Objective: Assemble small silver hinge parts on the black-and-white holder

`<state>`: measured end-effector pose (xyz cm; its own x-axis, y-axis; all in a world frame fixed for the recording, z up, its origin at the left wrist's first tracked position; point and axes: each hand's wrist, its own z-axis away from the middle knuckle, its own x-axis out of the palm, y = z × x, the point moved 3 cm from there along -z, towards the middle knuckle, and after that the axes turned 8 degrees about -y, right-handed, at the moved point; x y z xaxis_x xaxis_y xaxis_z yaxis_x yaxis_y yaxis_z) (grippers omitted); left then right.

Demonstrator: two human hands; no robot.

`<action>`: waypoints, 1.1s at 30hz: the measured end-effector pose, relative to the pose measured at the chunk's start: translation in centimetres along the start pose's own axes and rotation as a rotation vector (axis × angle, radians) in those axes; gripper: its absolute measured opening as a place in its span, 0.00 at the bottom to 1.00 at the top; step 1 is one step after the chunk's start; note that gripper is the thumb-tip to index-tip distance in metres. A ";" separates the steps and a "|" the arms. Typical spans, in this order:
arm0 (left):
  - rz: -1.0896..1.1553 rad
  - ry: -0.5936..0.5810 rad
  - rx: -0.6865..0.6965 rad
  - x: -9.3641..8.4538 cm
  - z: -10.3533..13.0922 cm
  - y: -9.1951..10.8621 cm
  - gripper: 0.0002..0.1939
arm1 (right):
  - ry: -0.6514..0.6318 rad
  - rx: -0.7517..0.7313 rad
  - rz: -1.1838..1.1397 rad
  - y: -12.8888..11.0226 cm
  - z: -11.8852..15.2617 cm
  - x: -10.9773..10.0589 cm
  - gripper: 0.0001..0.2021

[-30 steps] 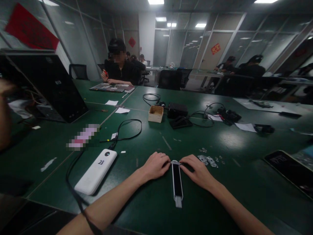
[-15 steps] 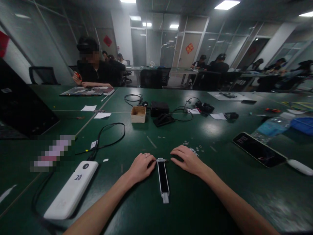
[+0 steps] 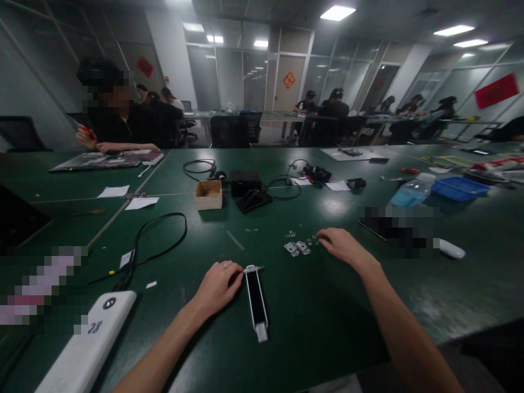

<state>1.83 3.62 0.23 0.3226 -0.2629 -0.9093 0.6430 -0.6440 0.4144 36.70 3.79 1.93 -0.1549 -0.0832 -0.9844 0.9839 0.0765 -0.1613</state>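
Left hand (image 3: 219, 286) touching slim black-panelled device (image 3: 256, 300), grip unclear. Right hand (image 3: 344, 246), well apart, at small metal rings (image 3: 309, 242); pinch unclear.

glass partitions (image 3: 228, 76) under bright ceiling lights (image 3: 338, 12)

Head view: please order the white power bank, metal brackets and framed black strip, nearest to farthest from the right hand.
1. Metal brackets, just left.
2. Framed black strip, farther left, beside the left hand.
3. White power bank, far left.
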 end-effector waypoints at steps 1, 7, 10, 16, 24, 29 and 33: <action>0.000 0.000 0.000 0.0 0.0 0.0 0.09 | -0.011 0.002 -0.011 0.0 0.0 0.1 0.11; 0.000 -0.006 0.002 0.1 0.0 0.0 0.09 | -0.126 0.080 -0.073 0.1 -0.6 0.8 0.08; 0.001 0.002 0.006 0.1 0.1 -0.1 0.09 | -0.159 0.131 -0.097 0.0 -0.6 0.9 0.08; -0.007 0.012 0.006 0.1 0.0 0.0 0.08 | -0.256 0.193 -0.147 -0.9 -0.2 1.0 0.08; -0.049 0.022 -0.016 0.1 0.5 0.5 0.06 | -0.100 0.152 -0.084 -1.9 -0.4 0.4 0.05; -0.065 0.011 -0.024 0.1 0.5 0.5 0.06 | 0.283 -0.260 -0.275 -7.1 0.2 0.1 0.13; -0.063 0.021 -0.014 0.2 0.5 0.6 0.06 | 0.172 -0.515 -0.388 -12.3 0.7 2.3 0.11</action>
<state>1.89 2.83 0.26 0.2954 -0.2072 -0.9326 0.6721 -0.6487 0.3570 24.29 1.94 1.69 -0.5428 -0.0435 -0.8387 0.6930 0.5410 -0.4765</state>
